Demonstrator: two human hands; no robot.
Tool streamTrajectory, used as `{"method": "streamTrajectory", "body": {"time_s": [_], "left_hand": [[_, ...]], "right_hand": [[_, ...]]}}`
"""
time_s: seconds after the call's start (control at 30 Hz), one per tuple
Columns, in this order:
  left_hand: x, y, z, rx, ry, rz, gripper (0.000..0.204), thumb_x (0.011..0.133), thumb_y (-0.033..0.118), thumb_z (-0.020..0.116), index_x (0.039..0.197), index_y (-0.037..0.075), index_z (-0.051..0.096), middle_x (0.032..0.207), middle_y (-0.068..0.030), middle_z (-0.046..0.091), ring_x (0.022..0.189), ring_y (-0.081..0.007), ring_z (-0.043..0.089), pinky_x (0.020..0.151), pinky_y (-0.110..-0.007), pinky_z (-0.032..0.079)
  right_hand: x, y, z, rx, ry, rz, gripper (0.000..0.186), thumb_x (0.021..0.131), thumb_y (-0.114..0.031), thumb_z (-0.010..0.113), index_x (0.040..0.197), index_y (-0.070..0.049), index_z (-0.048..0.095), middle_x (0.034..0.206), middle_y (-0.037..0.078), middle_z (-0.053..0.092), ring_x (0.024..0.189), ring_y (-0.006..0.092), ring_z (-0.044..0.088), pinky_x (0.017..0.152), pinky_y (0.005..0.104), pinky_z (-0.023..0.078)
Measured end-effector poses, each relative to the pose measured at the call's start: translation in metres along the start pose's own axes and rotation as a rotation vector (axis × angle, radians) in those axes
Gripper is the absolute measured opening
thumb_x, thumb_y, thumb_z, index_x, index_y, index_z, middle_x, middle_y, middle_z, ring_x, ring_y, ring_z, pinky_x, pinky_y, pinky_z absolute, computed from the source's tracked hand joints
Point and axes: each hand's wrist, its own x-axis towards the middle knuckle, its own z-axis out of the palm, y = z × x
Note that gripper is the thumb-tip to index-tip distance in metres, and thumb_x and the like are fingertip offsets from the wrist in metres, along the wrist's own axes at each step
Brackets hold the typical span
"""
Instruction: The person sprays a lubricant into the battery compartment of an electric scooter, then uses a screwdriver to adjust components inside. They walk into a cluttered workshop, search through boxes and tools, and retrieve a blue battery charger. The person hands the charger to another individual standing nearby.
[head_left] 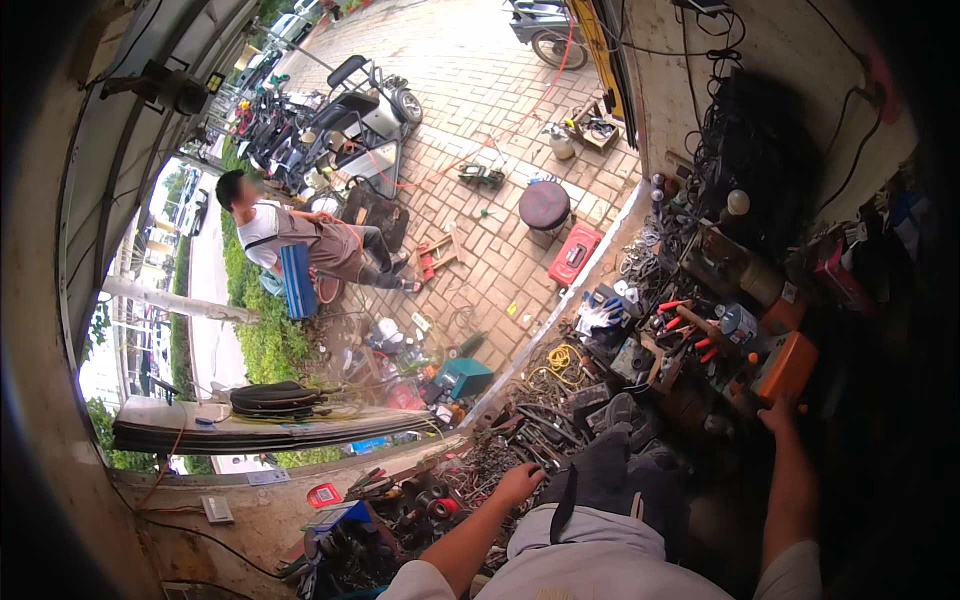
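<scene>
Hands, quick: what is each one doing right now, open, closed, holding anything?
Left hand: palm down on the pile of wrenches; a grip cannot be told.
Right hand: fingers at the orange box, touching its lower edge; no clear grip.

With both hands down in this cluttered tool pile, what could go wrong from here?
The left hand presses into a tangle of loose metal tools, so a sharp edge might cut it or the heap shift. The right hand touches an orange box at the crowded shelf's edge; a nudge could topple it or the red-handled pliers.
</scene>
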Motion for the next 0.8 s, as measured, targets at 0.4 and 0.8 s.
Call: {"method": "streamTrajectory", "body": {"time_s": [0.4, 0.8], "left_hand": [[-0.009, 0.047, 0.008, -0.080, 0.083, -0.040, 0.041, 0.090, 0.037, 0.058, 0.116, 0.007, 0.065, 0.107, -0.0195, 0.067, 0.101, -0.0362, 0.064, 0.089, -0.041, 0.049], [-0.075, 0.010, 0.072, -0.285, 0.236, -0.166, 0.039, 0.090, 0.032, 0.060, 0.113, 0.002, 0.066, 0.105, -0.0183, 0.068, 0.099, -0.0310, 0.065, 0.088, -0.038, 0.049]], "right_hand": [[-0.001, 0.014, -0.005, -0.070, -0.081, -0.085, 0.101, 0.073, -0.026, 0.080, 0.150, -0.001, 0.020, 0.158, 0.023, 0.006, 0.147, 0.0353, 0.009, 0.119, 0.0407, 0.017], [0.015, 0.021, -0.006, -0.195, -0.068, -0.109, 0.110, 0.071, -0.033, 0.081, 0.151, -0.001, 0.014, 0.158, 0.025, 0.001, 0.146, 0.0360, 0.014, 0.114, 0.0387, 0.028]]}}
